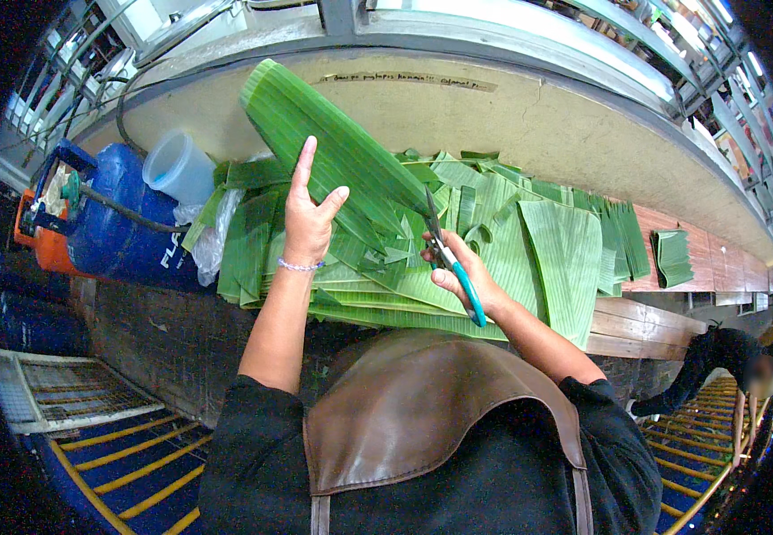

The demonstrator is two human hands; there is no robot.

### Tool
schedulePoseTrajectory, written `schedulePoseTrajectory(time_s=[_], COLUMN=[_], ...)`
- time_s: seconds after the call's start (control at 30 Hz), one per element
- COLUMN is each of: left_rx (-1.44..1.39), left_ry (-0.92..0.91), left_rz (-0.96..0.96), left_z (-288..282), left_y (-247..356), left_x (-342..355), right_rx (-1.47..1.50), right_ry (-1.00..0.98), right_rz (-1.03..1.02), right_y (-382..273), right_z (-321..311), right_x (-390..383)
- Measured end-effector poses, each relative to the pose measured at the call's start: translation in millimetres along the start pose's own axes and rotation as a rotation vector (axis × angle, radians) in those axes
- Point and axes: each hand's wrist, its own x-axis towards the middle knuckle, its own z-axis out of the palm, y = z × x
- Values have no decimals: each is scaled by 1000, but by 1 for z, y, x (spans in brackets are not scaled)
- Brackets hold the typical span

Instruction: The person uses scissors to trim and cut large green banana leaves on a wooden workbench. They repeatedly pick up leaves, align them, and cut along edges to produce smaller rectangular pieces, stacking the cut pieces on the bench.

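A folded green banana leaf piece (333, 147) is raised in front of me, slanting from upper left to lower right. My left hand (309, 214) supports its lower left side, with the forefinger and thumb stretched out along it and the other fingers hidden. In my right hand (474, 275) is a pair of scissors (464, 283) with teal handles. Their blades point up and meet the leaf's lower right end. Beneath both hands, many cut banana leaves (485, 201) are spread in overlapping layers.
A blue gas cylinder (123, 232) and a translucent tub (177, 167) stand at left, beside a plastic bag (222, 232). A low cream wall (574, 134) runs behind the leaves. A small leaf stack (672, 259) lies on reddish boards at right. Another person (716, 366) bends at far right.
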Motion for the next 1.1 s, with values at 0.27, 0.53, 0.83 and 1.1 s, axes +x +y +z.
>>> schedulePoseTrajectory(time_s=[0.27,0.53,0.83,1.1], left_rx=[-57,71,89,83], left_ry=[7,-12,-13,-23], left_rz=[5,27,32,28], left_z=[0,1,2,3], left_y=[1,10,9,1], left_x=[-5,-6,-2,2], right_rx=[-38,-50,-20,-25], right_ry=[-14,39,75,153], right_rz=[30,3,95,85], right_y=[-4,-3,1,12], right_z=[1,3,3,10], right_x=[-2,0,0,0])
